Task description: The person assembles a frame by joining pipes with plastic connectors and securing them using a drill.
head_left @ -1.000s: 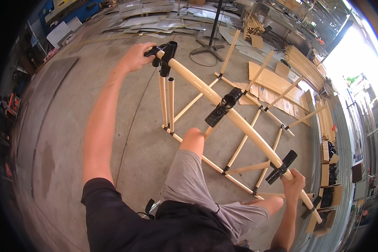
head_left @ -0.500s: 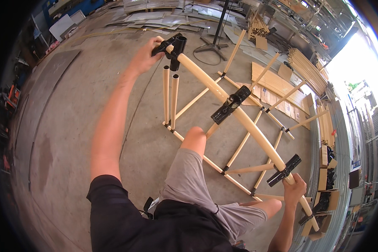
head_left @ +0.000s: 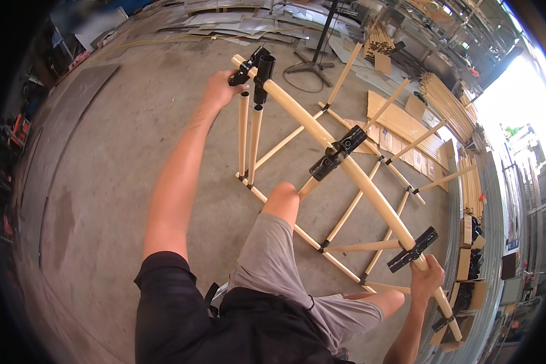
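Observation:
A long beige pipe slants across in front of me, from far left to near right. Black pipe joints are clamped along it, including a middle joint and a lower one. At the far end my left hand is closed on the outermost black pipe joint. Beside it, another black joint has its lower end at the top of an upright pipe; whether it is seated I cannot tell. A second upright stands under my left fingers. My right hand wraps round the long pipe's near end.
A frame of beige pipes with black corner joints lies on the floor, its uprights pointing up. Beyond are a black stand, stacked pipes and flat sheets. Open boxes of black parts stand at right.
My left hand and the pipe's far end have shifted right and slightly down, bringing the joints to the tops of the two left uprights. My right hand keeps its grip and has barely moved.

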The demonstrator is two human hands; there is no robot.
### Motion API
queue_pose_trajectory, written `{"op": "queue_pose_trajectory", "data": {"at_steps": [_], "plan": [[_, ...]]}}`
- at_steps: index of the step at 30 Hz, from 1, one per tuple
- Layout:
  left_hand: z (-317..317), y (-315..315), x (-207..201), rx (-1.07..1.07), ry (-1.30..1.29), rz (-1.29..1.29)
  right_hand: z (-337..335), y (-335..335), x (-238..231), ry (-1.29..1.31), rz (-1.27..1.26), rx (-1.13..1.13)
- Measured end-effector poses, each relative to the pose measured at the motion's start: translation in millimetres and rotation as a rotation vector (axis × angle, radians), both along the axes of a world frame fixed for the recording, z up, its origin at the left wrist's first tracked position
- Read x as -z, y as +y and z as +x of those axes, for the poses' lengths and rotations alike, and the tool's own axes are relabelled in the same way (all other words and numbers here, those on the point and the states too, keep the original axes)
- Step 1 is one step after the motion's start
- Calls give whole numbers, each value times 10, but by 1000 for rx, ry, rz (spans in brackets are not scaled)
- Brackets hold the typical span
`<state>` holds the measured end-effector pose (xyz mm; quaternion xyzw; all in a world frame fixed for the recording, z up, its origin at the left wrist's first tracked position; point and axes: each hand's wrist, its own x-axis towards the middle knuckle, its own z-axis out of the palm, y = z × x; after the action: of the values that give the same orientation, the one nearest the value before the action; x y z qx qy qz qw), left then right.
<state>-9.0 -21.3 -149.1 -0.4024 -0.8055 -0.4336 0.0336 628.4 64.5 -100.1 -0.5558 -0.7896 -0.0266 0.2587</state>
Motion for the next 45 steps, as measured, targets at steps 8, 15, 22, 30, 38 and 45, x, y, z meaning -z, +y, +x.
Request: {"op": "queue_pose_trajectory", "data": {"at_steps": [8, 15, 22, 30, 38, 45], "plan": [[-20, 206, 471, 17, -227, 301, 15, 14, -61, -29, -70, 6], [51, 193, 421, 79, -275, 379, 23, 36, -27, 5, -68, -13], [54, 92, 313, 109, -226, 439, 9, -2, -24, 44, -120, -6], [411, -247, -19, -84, -56, 149, 256, -126, 75, 8, -160, 11], [637, -739, 172, -43, -150, 348, 427, -470, 393, 39, -216, -21], [694, -1086, -63, -151, -106, 205, 717, -643, 842, 50, -306, 8]]}}
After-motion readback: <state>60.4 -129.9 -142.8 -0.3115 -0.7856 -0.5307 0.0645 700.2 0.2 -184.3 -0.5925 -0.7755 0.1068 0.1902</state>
